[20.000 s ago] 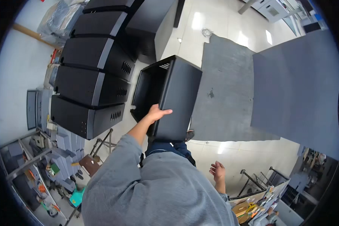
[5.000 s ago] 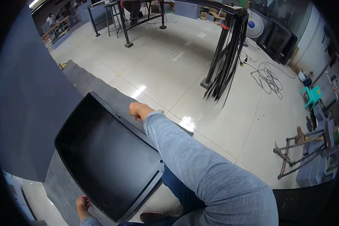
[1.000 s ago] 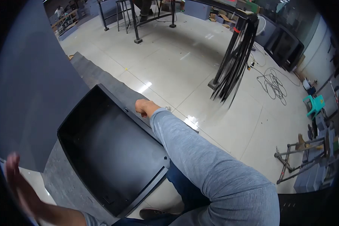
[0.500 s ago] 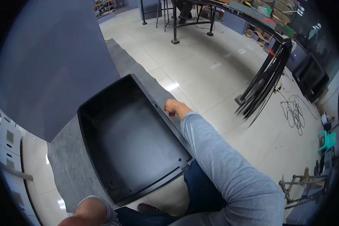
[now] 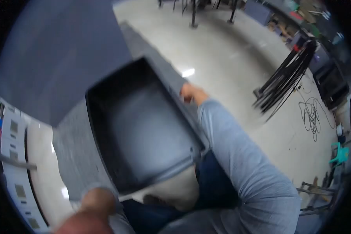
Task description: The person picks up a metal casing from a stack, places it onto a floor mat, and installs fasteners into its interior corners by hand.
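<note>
A black open box-like cabinet (image 5: 152, 128), shallow and rectangular, lies before me with its hollow side up. Just outside its right rim is my right hand (image 5: 192, 93), fingers curled closed; whatever they may hold is hidden. My left hand (image 5: 80, 224) is at the bottom left, close to the camera and smeared by motion, its fingers not discernible. It is apart from the cabinet's near left corner. My knees in dark trousers are beside the cabinet's near edge.
A grey mat (image 5: 74, 156) lies under the cabinet, with a large grey-blue panel (image 5: 74, 58) rising behind. Black strips (image 5: 290, 76) hang at the right. A tangled cable (image 5: 311, 119) lies on the floor, near a turquoise stool (image 5: 339, 153). White cabinets (image 5: 15, 156) line the left.
The view has shifted, so the cabinet and floor sit higher and slightly right. My right hand keeps its place by the right rim. My left hand shows more at the bottom left, blurred.
</note>
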The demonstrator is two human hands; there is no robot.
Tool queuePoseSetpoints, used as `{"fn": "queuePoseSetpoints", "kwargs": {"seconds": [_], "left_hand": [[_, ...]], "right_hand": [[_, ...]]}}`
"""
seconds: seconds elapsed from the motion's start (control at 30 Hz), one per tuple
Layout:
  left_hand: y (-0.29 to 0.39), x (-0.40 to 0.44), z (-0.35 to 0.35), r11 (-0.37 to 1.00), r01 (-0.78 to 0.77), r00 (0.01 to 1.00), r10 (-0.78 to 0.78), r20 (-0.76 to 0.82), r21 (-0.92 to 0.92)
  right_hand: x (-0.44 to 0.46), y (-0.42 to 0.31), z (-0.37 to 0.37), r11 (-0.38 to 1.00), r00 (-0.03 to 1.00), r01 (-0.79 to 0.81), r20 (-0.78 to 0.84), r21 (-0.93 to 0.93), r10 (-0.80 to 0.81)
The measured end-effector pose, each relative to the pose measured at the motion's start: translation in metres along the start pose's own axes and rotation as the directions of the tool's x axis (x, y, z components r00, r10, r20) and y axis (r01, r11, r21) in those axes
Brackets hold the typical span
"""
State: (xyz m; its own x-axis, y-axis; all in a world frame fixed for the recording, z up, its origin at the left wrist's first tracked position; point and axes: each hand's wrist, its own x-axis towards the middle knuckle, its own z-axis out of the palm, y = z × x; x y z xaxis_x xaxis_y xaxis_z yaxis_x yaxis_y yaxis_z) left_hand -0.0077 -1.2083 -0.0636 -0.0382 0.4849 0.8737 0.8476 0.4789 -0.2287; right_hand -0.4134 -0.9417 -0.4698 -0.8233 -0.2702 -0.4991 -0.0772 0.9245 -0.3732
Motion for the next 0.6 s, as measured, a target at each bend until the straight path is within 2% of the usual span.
{"fn": "queuePoseSetpoints", "kwargs": {"seconds": [0.07, 0.1, 0.2, 0.27, 0.37, 0.4, 0.43, 0.47, 0.5, 0.53, 0.57, 0.6], "left_hand": [[-0.017, 0.005, 0.0, 0.997, 0.074, 0.995, -0.072, 0.069, -0.037], [-0.027, 0.006, 0.001, 0.991, 0.125, 0.988, -0.12, 0.094, -0.051], [-0.064, -0.006, 0.023, 0.918, 0.389, 0.914, -0.374, 0.158, -0.079], [-0.094, -0.028, 0.057, 0.804, 0.591, 0.795, -0.564, 0.221, -0.074], [-0.127, -0.098, 0.14, 0.577, 0.816, 0.514, -0.746, 0.424, 0.025], [-0.129, -0.132, 0.176, 0.528, 0.845, 0.417, -0.752, 0.51, 0.087], [-0.127, -0.185, 0.222, 0.519, 0.844, 0.373, -0.747, 0.551, 0.133], [-0.112, -0.21, 0.247, 0.573, 0.804, 0.306, -0.626, 0.717, 0.158], [-0.091, -0.223, 0.264, 0.607, 0.773, 0.183, -0.493, 0.85, 0.186], [-0.074, -0.255, 0.291, 0.662, 0.734, 0.137, -0.36, 0.923, 0.149], [-0.054, -0.272, 0.311, 0.636, 0.752, 0.001, -0.262, 0.965, 0.172], [-0.034, -0.297, 0.331, 0.693, 0.706, -0.015, -0.188, 0.982, 0.144]], "right_hand": [[0.014, 0.009, 0.001, 0.986, 0.994, -0.111, 0.025, 0.123, 0.108], [-0.003, -0.005, -0.013, 0.995, 0.993, -0.069, 0.087, -0.07, 0.075], [-0.013, -0.018, -0.027, 0.994, 0.99, -0.054, 0.138, 0.099, 0.04], [-0.009, -0.021, -0.028, 0.952, 0.985, -0.126, 0.15, 0.28, 0.087], [-0.026, -0.036, -0.031, 0.924, 0.989, -0.126, 0.113, 0.36, 0.091], [-0.033, -0.044, -0.033, 0.931, 0.989, -0.117, 0.124, 0.347, 0.078], [-0.038, -0.051, -0.032, 0.936, 0.989, -0.106, 0.136, 0.336, 0.063], [-0.041, -0.056, -0.028, 0.939, 0.987, -0.098, 0.152, 0.329, 0.05], [-0.038, -0.058, -0.025, 0.946, 0.985, -0.1, 0.167, 0.308, 0.049], [-0.037, -0.06, -0.022, 0.97, 0.981, -0.072, 0.193, 0.233, 0.026], [-0.037, -0.063, -0.021, 0.986, 0.976, -0.039, 0.216, 0.16, 0.003], [-0.039, -0.066, -0.021, 0.996, 0.971, -0.005, 0.24, 0.086, -0.016]]}}
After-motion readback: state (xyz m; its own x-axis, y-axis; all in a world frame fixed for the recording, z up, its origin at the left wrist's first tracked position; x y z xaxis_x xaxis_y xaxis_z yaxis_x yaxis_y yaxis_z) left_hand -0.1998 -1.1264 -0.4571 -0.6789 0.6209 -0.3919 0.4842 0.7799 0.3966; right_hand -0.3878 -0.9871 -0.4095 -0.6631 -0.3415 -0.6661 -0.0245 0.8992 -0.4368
